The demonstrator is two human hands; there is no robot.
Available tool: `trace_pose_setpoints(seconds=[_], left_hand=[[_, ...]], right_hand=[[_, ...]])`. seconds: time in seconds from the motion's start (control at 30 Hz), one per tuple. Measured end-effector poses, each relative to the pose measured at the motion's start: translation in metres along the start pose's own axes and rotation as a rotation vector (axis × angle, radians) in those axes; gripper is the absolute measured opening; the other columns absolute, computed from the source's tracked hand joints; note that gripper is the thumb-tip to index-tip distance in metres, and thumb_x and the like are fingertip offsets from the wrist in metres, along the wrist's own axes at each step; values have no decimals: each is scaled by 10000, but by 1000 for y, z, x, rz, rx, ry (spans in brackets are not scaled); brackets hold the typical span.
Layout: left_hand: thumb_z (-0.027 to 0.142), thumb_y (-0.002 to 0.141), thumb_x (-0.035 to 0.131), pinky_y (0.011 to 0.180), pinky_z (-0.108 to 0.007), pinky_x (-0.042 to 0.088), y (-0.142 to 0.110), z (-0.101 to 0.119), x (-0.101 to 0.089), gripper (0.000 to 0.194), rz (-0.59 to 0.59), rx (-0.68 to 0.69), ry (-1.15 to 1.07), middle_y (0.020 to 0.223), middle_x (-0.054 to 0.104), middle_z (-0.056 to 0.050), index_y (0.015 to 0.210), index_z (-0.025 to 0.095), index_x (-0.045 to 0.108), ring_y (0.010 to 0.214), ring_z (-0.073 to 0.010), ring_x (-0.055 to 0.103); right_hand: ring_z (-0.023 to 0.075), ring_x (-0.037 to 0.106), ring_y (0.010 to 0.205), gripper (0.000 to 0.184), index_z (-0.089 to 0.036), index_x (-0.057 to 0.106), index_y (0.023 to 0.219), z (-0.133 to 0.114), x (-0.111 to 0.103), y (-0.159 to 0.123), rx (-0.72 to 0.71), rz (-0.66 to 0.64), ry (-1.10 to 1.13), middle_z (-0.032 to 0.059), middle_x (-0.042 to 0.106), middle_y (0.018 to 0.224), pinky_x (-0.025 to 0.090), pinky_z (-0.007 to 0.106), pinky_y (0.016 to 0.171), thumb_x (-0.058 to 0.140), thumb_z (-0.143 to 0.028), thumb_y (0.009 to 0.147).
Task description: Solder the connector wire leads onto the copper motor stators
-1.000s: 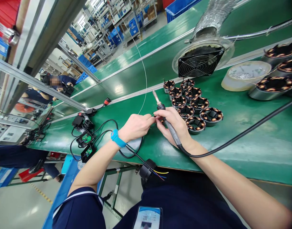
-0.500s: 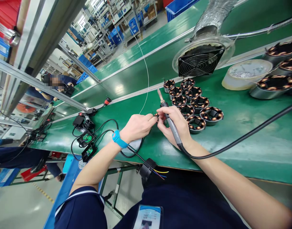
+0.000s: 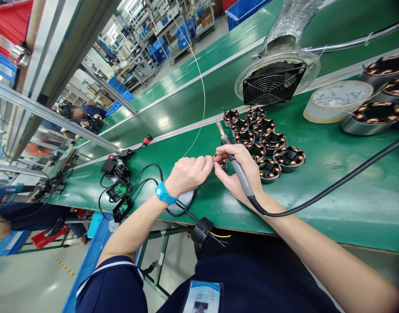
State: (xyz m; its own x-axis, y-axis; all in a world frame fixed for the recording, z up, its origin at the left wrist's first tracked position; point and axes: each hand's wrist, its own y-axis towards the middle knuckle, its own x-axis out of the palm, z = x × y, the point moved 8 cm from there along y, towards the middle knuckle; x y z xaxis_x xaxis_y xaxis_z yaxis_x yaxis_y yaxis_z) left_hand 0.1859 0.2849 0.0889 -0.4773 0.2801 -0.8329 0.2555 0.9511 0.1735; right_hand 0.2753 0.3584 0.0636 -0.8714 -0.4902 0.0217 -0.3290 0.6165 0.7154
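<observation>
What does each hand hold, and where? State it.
Right hand grips a soldering iron by its handle, tip up. Both the right and left hand pinch a small copper-wound part at its edge; it is mostly hidden.

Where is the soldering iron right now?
In the head view, the soldering iron sits in the right hand at centre frame, tip pointing up-left, beside the cluster of copper-wound stators.

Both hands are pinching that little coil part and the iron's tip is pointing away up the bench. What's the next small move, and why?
Probably tilt the soldering iron so its tip swings down to the small coil part. The right hand holds the iron with its tip aimed away, while the left hand pinches the part beside the solder wire.
</observation>
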Motion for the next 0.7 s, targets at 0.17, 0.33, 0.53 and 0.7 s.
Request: trace_pose_setpoints(seconds=[0.17, 0.33, 0.53, 0.7], left_hand=[[172, 1053, 358, 520, -346, 224, 0, 1, -2, 287, 28, 32, 77, 662, 532, -26, 996, 132, 636, 576, -140, 516], [175, 1057, 343, 523, -348, 230, 1, 0, 1, 291, -28, 34, 34, 710, 573, -43, 1070, 125, 630, 592, -140, 531], [166, 1055, 332, 515, -357, 222, 1, 3, 3, 303, -51, 56, 12, 683, 552, -35, 1063, 130, 633, 583, -136, 528], [154, 1057, 327, 517, -369, 208, 4, 9, 3, 315, -52, 70, -12, 668, 540, -36, 989, 139, 634, 585, -138, 526]], right_hand=[[179, 660, 882, 356, -251, 578, 1229, 0, 1, 0, -10, -12, -2, 47, 620, 1021, 600, 358, 845, 612, -95, 911], [177, 651, 869, 343, -249, 580, 1217, -2, 1, 1, -13, -12, -13, 44, 621, 1010, 595, 357, 843, 603, -97, 910], [169, 634, 827, 306, -249, 590, 1192, -2, 2, 2, 14, -27, -26, 36, 611, 975, 590, 335, 802, 581, -116, 916], [167, 615, 810, 307, -248, 597, 1170, -1, 1, 1, 11, -24, -40, 35, 606, 963, 581, 324, 782, 576, -95, 905]])
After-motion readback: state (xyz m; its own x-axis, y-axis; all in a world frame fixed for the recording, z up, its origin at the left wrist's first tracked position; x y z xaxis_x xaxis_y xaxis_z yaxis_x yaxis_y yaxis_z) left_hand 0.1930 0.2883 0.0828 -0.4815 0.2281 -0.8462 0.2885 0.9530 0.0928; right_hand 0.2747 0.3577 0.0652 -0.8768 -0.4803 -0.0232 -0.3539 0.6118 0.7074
